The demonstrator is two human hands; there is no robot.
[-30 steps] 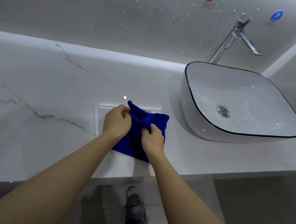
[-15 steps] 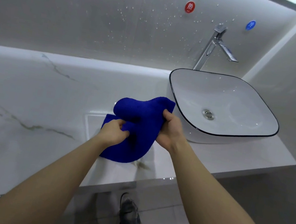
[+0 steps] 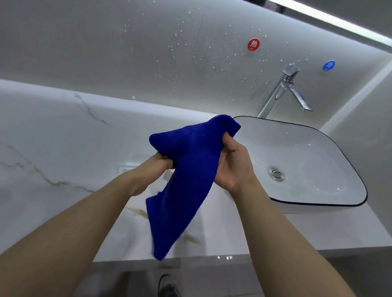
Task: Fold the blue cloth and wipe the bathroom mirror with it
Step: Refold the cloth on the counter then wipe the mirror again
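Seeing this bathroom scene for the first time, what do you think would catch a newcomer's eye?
The vivid blue cloth stands out at centre, held above the marble counter, the left hand gripping its left side and the right hand its right edge. To the right sits a white black-rimmed basin under a chrome tap, and water droplets speckle the wall behind.

The blue cloth (image 3: 191, 173), deep royal blue and fuzzy, is up in the air, loosely doubled over. The right hand (image 3: 232, 169) pinches its top edge, the left hand (image 3: 158, 165) grips its left side, and its tail hangs down. The mirror (image 3: 353, 6) is mounted high above it.
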